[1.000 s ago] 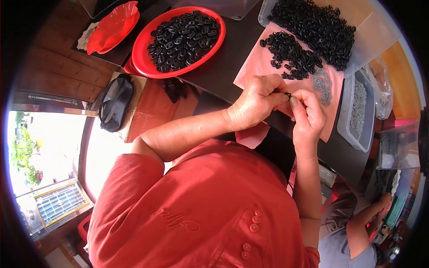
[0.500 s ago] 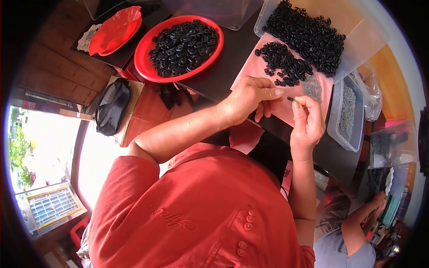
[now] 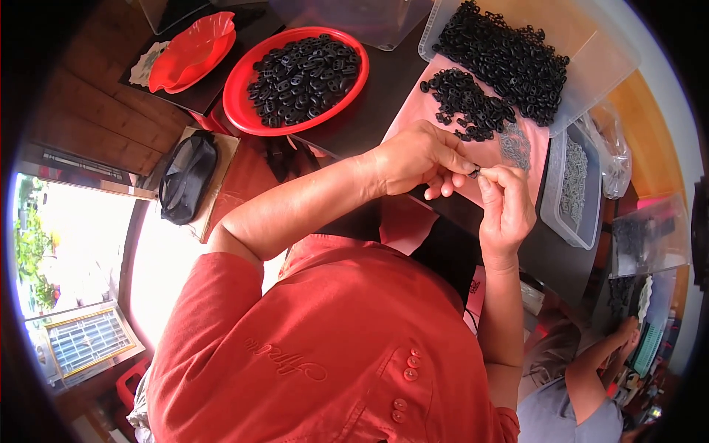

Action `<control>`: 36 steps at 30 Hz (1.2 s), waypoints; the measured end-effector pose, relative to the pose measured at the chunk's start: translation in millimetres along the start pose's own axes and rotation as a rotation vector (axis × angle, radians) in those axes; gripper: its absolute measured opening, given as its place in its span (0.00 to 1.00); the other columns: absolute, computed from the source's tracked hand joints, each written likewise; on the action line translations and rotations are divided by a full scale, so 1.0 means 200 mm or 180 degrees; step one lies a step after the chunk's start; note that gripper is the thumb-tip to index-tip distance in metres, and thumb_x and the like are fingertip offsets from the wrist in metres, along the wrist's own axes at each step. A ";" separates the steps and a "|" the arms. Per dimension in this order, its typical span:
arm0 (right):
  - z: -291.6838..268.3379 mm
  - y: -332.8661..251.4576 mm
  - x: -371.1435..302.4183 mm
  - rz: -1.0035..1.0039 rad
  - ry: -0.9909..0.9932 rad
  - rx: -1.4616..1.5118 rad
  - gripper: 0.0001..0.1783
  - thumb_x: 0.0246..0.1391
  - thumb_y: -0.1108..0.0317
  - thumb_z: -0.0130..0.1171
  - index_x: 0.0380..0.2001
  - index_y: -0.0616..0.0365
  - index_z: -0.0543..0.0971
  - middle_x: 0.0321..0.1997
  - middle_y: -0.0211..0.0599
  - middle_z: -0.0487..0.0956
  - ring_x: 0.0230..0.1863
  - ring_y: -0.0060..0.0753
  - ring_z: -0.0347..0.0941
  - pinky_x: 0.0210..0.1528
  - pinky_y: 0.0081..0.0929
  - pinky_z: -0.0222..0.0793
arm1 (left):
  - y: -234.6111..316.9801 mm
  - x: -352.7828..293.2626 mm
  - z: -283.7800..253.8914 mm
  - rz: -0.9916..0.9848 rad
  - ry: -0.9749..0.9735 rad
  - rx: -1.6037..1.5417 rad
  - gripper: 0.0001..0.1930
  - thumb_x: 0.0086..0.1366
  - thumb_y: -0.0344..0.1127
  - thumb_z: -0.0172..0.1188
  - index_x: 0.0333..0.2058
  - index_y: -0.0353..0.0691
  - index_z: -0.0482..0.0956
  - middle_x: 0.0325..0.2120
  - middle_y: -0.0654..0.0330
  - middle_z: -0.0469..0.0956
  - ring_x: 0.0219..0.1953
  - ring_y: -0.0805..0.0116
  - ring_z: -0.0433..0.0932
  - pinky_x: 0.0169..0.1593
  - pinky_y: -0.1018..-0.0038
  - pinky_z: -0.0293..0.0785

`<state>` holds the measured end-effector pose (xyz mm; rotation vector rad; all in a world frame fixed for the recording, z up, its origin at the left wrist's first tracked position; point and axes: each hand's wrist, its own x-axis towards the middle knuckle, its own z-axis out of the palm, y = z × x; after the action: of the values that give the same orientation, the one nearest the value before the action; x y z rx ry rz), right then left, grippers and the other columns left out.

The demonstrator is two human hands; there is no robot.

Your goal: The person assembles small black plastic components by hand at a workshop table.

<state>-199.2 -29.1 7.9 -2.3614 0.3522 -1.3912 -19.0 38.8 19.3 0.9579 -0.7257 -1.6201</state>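
A small black plastic piece [image 3: 474, 173] sits between the fingertips of my two hands, mostly covered by them. My left hand [image 3: 425, 159] pinches it from one side with thumb and forefinger, its other fingers curled beneath. From the other side my right hand [image 3: 507, 201] pinches at it, thumb against forefinger. Just beyond them, a pink cloth [image 3: 413, 111] bears a loose heap of small black parts [image 3: 473, 103] and a patch of thin silvery metal pieces [image 3: 515, 145].
A red basin [image 3: 235, 111] full of black oval parts stands at the far left. Behind the cloth, a clear tub [image 3: 598, 81] lies with many black parts spilling out. A clear box [image 3: 550, 196] of metal pieces is at the right. Another person [image 3: 572, 399] sits at lower right.
My hands have come together. The black piece, held up in my right fingertips before, is now between both hands, and my left thumb has moved right onto it.
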 end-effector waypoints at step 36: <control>0.33 0.34 0.47 -0.0160 -0.1919 -0.1836 0.10 0.52 0.64 0.61 0.40 0.47 0.82 0.43 0.29 0.76 0.48 0.40 0.71 0.50 0.40 0.63 | -0.17 -0.05 -0.07 0.1976 0.1042 0.1278 0.04 0.63 0.27 0.60 0.33 0.33 0.75 0.22 0.63 0.72 0.26 0.75 0.69 0.32 0.75 0.68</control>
<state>-98.3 -115.4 21.8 -3.1168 0.5714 -0.5659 -22.2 58.0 -14.7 1.1060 -1.0140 -0.7685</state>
